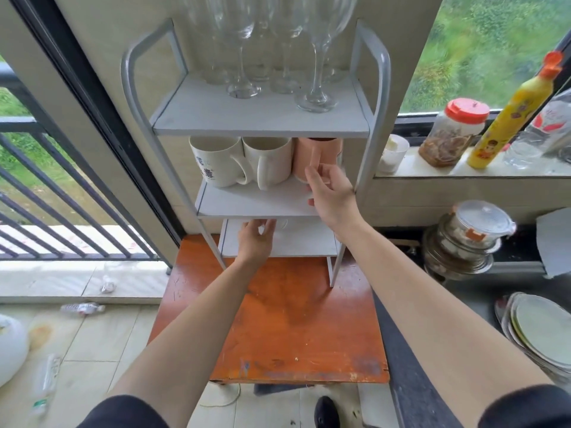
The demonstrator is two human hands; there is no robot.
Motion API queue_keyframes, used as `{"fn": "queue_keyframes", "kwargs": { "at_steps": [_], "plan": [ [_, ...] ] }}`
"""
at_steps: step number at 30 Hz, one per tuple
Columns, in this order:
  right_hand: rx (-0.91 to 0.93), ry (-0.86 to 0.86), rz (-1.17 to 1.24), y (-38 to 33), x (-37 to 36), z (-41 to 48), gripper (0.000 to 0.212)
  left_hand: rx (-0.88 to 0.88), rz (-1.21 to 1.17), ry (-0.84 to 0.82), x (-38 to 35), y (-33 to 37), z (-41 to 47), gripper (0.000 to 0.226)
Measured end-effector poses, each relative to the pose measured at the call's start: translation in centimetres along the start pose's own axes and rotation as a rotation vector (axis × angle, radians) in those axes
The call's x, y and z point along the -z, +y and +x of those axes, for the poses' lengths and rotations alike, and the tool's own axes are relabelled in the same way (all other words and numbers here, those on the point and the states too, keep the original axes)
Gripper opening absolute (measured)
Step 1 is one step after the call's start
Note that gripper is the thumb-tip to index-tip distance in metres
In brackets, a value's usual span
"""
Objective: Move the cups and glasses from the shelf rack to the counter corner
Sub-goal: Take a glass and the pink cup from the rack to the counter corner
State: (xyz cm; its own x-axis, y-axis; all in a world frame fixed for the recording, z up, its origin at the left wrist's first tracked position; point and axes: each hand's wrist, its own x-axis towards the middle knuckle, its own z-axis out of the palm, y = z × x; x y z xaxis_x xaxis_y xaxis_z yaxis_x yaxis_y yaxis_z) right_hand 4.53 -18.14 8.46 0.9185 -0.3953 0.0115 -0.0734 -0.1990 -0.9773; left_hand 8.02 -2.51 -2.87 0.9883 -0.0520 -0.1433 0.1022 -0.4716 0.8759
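Observation:
A grey three-tier shelf rack stands on an orange wooden table. Several wine glasses fill the top tier. On the middle tier sit a white mug with blue print, a plain white mug and a pink mug. My right hand is at the pink mug's handle, fingers apart and touching it. My left hand reaches into the bottom tier, fingers spread at a white cup mostly hidden under the shelf.
A dark counter runs along the right with stacked plates and lidded bowls. The window sill holds a red-lidded jar, a yellow bottle and a small white cup. A balcony railing is at left.

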Motion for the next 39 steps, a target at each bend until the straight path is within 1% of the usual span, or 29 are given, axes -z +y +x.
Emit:
{"fn": "queue_keyframes", "kwargs": {
  "at_steps": [5, 10, 12, 14, 16, 19, 22, 26, 29, 32, 35, 37, 39],
  "plan": [
    [-0.023, 0.042, 0.013, -0.3, -0.1, -0.6, 0.025, 0.017, -0.089, 0.009, 0.3, -0.2, -2.0, 0.027],
    [-0.003, 0.15, 0.007, -0.5, -0.5, -2.4, 0.032, 0.116, -0.261, 0.026, 1.4, -0.7, -4.5, 0.024],
    [0.009, 0.164, -0.022, -0.4, -0.8, -3.3, 0.033, 0.156, -0.36, 0.015, 2.0, -0.6, -5.4, 0.02],
    [0.027, 0.162, -0.056, -0.6, -0.9, -4.1, 0.042, 0.181, -0.462, 0.017, 2.5, -0.5, -6.6, 0.019],
    [0.034, 0.163, -0.068, -0.9, -1.1, -4.8, 0.05, 0.207, -0.559, 0.031, 2.9, -0.5, -7.9, 0.027],
    [0.008, 0.166, -0.056, -1.1, -1.3, -6.3, 0.055, 0.255, -0.637, 0.083, 3.3, -0.8, -9.7, 0.055],
    [-0.028, 0.184, 0.016, -0.9, -1.6, -8.2, 0.039, 0.243, -0.664, 0.125, 3.8, -1.4, -11.4, 0.063],
    [0.009, 0.217, 0.057, -0.4, -1.8, -11.6, 0.044, 0.245, -0.681, 0.158, 4.9, -2.4, -13.9, 0.064],
    [0.078, 0.286, 0.024, 1.4, -1.5, -15.5, 0.051, 0.248, -0.655, 0.191, 5.0, -2.6, -15.7, 0.072],
    [0.099, 0.341, 0.036, 3.8, -0.9, -19.6, 0.05, 0.242, -0.621, 0.179, 4.0, -3.0, -17.2, 0.065],
    [0.08, 0.404, 0.018, 6.0, 1.1, -22.9, 0.047, 0.302, -0.605, 0.137, 2.1, -3.1, -19.0, 0.055],
    [0.049, 0.437, -0.005, 7.5, 3.2, -24.5, 0.046, 0.345, -0.586, 0.097, 0.3, -2.9, -20.2, 0.052],
    [0.012, 0.476, -0.004, 8.6, 5.8, -25.7, 0.045, 0.354, -0.557, 0.023, -1.5, -2.3, -21.4, 0.048]
  ]
}}
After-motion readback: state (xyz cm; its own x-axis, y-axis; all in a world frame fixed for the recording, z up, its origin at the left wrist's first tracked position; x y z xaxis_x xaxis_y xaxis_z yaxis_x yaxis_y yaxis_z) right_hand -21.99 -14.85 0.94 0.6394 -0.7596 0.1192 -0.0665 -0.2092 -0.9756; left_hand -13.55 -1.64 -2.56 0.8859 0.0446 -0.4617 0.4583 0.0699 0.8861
